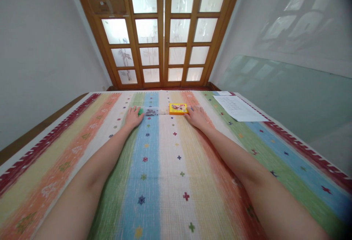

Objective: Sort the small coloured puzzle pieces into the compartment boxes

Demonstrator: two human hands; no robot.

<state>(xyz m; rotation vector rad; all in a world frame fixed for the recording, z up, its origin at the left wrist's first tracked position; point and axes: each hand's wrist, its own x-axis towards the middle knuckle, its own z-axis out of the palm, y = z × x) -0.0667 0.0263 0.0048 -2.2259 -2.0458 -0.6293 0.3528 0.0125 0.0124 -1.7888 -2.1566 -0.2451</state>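
Both my arms reach far across the striped tablecloth [170, 181]. My left hand [133, 117] lies palm down at the left end of a short row of things, fingers stretched out. Its thumb side is beside a small green item [140, 111], whose kind I cannot make out. Right of that lies a clear plastic packet [151, 111] with dark bits inside. A small yellow box [178, 109] with a printed picture closes the row. My right hand [197, 115] rests flat with fingers spread, its thumb touching or close to the box's right edge. Something clear partly shows by its fingers.
White printed sheets [238, 108] lie on the cloth at the far right. Beyond the table's far edge stand wooden doors [164, 31] with frosted panes. A white wall [35, 49] is on the left, and a glass panel [291, 97] leans along the right wall.
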